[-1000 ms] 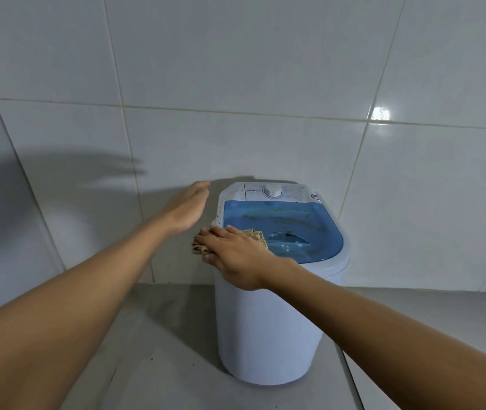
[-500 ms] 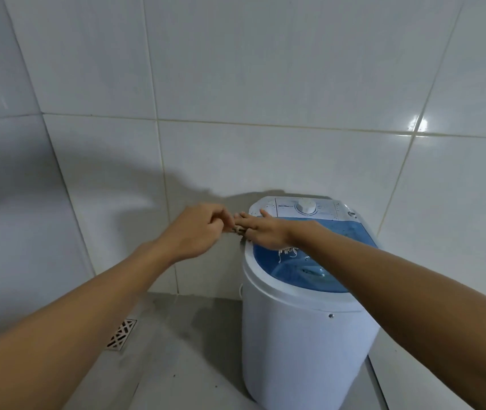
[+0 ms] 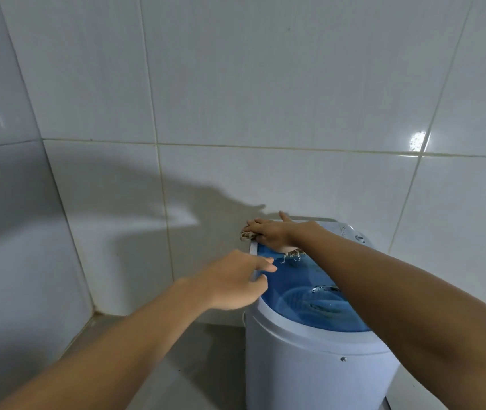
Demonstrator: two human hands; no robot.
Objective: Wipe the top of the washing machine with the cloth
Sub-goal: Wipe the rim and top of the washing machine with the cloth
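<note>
A small white washing machine [image 3: 310, 368] with a see-through blue lid [image 3: 295, 288] stands against the tiled wall. My right hand [image 3: 271, 232] lies flat on a beige cloth [image 3: 247, 235] at the top's far left corner; only the cloth's edge and some frayed threads show beyond the hand. My left hand [image 3: 233, 279] hovers at the lid's left rim, fingers loosely curled and holding nothing. The white control panel [image 3: 351, 232] sits at the back right, partly hidden by my right forearm.
White glossy wall tiles [image 3: 236, 99] rise right behind the machine, and a second tiled wall closes the left side. Grey floor [image 3: 200, 365] lies to the left of the machine.
My left hand has let go of the cloth and dropped back to the lid's left rim. My right hand has stayed on the cloth at the far left corner. The view shifted left.
</note>
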